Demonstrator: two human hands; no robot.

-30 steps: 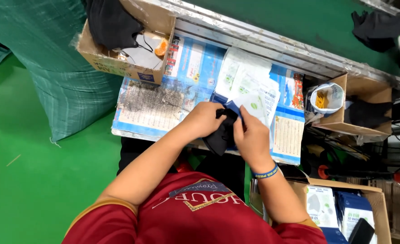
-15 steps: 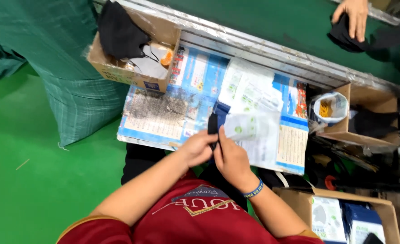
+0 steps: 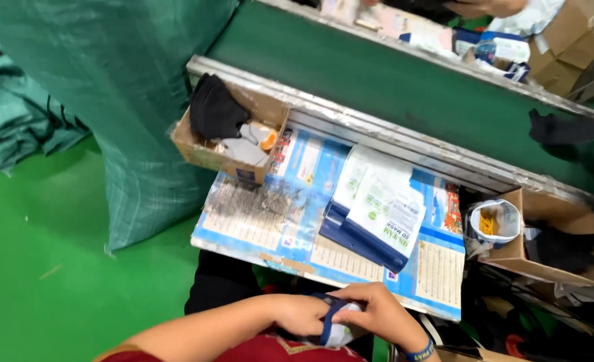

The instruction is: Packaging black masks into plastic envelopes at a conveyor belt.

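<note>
Both my hands are low, near my lap, below the front edge of the work board point(image 3: 263, 214). My left hand point(image 3: 301, 314) and my right hand point(image 3: 377, 313) together grip a small dark blue and white packet point(image 3: 334, 325), fingers curled around it. On the board lies a stack of white and dark blue flat packages point(image 3: 381, 214). My red sleeve shows at the bottom of the picture.
A cardboard box point(image 3: 226, 157) with black cloth and small items sits at the board's left. A second box point(image 3: 545, 248) with a cup of yellow bits point(image 3: 491, 224) stands right. A green conveyor belt point(image 3: 391, 80) runs behind, and a large green woven sack point(image 3: 129, 100) stands left.
My hands have come down from the board toward my lap with the dark packet held between them. The view has tilted, showing more of the conveyor.
</note>
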